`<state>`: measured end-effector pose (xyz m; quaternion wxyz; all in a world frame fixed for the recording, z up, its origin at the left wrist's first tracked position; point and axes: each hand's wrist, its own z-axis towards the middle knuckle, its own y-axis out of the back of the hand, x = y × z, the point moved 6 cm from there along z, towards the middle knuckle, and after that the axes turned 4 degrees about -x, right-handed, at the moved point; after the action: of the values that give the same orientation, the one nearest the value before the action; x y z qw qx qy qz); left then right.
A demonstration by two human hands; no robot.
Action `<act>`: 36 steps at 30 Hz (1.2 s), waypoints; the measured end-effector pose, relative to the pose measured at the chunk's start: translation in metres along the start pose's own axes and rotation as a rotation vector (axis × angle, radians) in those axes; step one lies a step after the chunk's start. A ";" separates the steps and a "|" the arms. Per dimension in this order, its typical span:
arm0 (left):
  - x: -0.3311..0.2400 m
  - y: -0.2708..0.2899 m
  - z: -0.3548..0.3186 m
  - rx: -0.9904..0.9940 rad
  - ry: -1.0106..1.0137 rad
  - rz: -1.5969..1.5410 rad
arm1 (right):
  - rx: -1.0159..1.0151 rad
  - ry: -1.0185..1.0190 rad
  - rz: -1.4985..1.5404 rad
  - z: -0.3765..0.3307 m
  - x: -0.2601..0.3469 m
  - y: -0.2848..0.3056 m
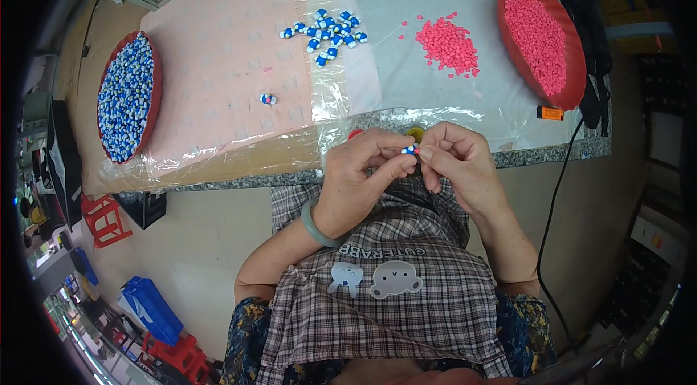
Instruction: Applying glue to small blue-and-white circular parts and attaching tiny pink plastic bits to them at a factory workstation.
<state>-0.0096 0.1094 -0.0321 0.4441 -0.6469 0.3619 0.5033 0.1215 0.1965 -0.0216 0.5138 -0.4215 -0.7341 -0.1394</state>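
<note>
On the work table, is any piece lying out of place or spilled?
Yes. One small blue-and-white piece lies alone on the pink sheet, apart from the blue-and-white pile. A few pink pellets are scattered around the loose pink heap, outside the red tray.

1. Bright, even light falls from above; colours read clean and shadows stay faint.
2. The clear plastic sheet over the tabletop (348, 105) throws white glare along its wrinkles (strongest near the table's front edge).
3. Fisheye distortion bends the grey speckled stone table edge (239, 181); a black vignette rings the frame.
4. The centre is sharp; the floor clutter at lower left smears.
</note>
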 end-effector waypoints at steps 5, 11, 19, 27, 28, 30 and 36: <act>0.000 0.001 0.000 -0.002 -0.008 0.029 | -0.009 0.006 -0.022 0.000 0.001 -0.001; 0.000 0.001 -0.001 -0.009 -0.027 0.088 | -0.015 0.002 -0.042 0.000 0.000 0.000; -0.015 0.002 -0.003 -0.051 -0.263 0.382 | -0.066 0.028 -0.093 -0.003 -0.003 -0.002; -0.033 -0.003 -0.009 -0.105 -0.630 0.547 | -0.040 0.093 -0.091 -0.008 0.001 -0.004; -0.033 -0.003 -0.009 -0.102 -0.633 0.545 | -0.038 0.094 -0.093 -0.008 0.002 -0.004; -0.033 -0.002 -0.006 -0.077 -0.586 0.509 | -0.045 0.111 -0.091 -0.009 -0.001 -0.004; -0.037 0.016 0.002 -0.072 -0.397 0.417 | 0.019 0.138 -0.002 -0.006 0.013 -0.004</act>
<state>-0.0340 0.1068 0.0005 0.3701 -0.4628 0.3750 0.7129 0.1205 0.1967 -0.0072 0.5672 -0.4054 -0.6985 -0.1616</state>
